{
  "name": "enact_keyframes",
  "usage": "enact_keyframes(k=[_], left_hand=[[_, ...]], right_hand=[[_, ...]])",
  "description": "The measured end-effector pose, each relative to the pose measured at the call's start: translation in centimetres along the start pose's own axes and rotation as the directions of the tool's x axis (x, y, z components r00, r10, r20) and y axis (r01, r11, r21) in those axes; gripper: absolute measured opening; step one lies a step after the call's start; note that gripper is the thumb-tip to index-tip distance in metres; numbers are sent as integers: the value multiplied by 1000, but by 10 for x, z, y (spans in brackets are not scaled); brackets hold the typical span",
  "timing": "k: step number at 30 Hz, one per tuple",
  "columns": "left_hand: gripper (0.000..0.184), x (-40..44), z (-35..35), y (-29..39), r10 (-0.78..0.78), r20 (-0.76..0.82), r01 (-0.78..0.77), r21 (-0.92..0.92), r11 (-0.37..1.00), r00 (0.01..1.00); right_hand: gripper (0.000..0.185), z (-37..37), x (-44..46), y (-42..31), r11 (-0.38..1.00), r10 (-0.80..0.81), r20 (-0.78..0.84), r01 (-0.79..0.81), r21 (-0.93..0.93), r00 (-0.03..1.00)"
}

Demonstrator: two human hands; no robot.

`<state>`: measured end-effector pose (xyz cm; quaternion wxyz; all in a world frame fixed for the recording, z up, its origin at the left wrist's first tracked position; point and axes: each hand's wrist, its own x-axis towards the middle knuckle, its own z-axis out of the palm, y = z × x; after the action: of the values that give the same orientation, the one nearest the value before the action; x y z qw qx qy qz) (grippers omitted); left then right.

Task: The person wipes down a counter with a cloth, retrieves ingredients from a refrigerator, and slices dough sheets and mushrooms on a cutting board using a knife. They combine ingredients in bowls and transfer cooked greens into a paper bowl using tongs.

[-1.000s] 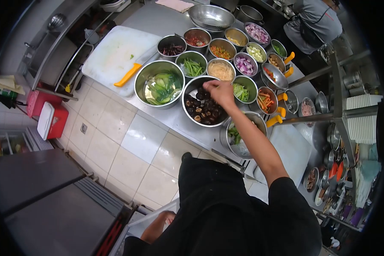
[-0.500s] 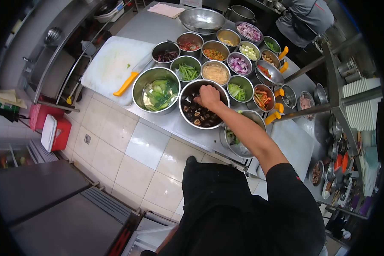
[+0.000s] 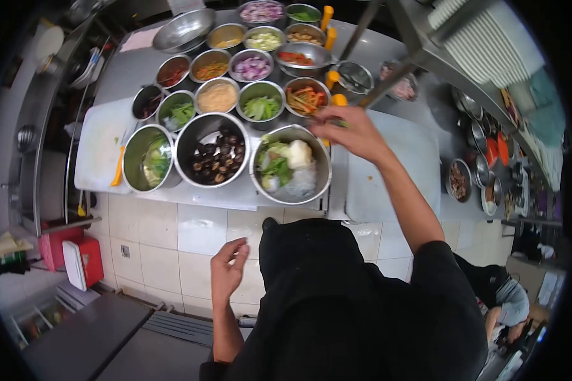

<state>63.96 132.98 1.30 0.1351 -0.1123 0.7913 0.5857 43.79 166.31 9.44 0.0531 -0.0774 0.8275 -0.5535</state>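
Right hand (image 3: 357, 134) has moved from mushrooms (image 3: 219, 157) to beside vegetable bowl (image 3: 323, 166), grip unclear; left hand (image 3: 228, 272), fingers apart.

Right hand (image 3: 353, 131): fingers bent
Right forearm (image 3: 410, 193): bare, outstretched
Left hand (image 3: 227, 270): fingers loosely curled
Left forearm (image 3: 225, 330): bare, held low

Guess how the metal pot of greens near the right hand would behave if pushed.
The metal pot is probably stiff, judging by its evenly round rim. Pushed, it would likely slide rather than tip, being broad and upright on the smooth counter. The leafy greens lie loosely inside, so they might shift if it tilted.
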Motion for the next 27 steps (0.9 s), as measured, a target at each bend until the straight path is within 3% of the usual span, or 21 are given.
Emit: enact_keyframes(k=[3, 6, 8, 10, 12, 14, 17, 20, 21, 23, 24, 27], left_hand=[[28, 12, 64, 66, 167, 168, -163, -34, 986, 972], [26, 29, 119, 102, 261, 218, -298, 161, 941, 941], [29, 61, 152, 131, 409, 82, -415, 282, 865, 909], [34, 115, 185, 143, 638, -3, -579, 415, 701, 770], [39, 150, 216, 171, 520, 1, -460, 468, 754, 854], [42, 188, 242, 169, 463, -17, -366, 587, 723, 886], [45, 217, 270, 158, 391, -7, -246, 767, 593, 920], [42, 237, 276, 144, 415, -62, -234, 747, 623, 907], [37, 240, 272, 147, 360, -46, -199, 765, 613, 932], [33, 207, 262, 171, 462, -16, -281, 777, 564, 887], [35, 197, 250, 169, 588, -49, -316, 806, 501, 807], [31, 116, 217, 233, 586, -139, -271, 787, 554, 798]], right_hand=[[26, -84, -88, 48, 927, 317, -223, -351, -132, 922], [24, -124, -161, 115, 792, 481, -376, -577, -200, 792], [22, -133, -192, 144, 778, 420, -409, -553, -298, 810], [23, -136, -212, 173, 800, 286, -401, -447, -399, 870], [27, -140, -222, 204, 831, 65, -357, -249, -498, 932], [35, -147, -227, 232, 810, -11, -272, -151, -566, 962], [38, -144, -228, 241, 818, -92, -234, -61, -572, 968], [36, -141, -230, 233, 824, -173, -294, -25, -566, 940], [34, -140, -232, 238, 829, -173, -303, -28, -559, 937], [32, -147, -235, 243, 839, -169, -315, -31, -543, 934], [32, -145, -237, 245, 849, -161, -327, -39, -527, 931], [29, -149, -238, 248, 903, -94, -340, -64, -425, 936]])
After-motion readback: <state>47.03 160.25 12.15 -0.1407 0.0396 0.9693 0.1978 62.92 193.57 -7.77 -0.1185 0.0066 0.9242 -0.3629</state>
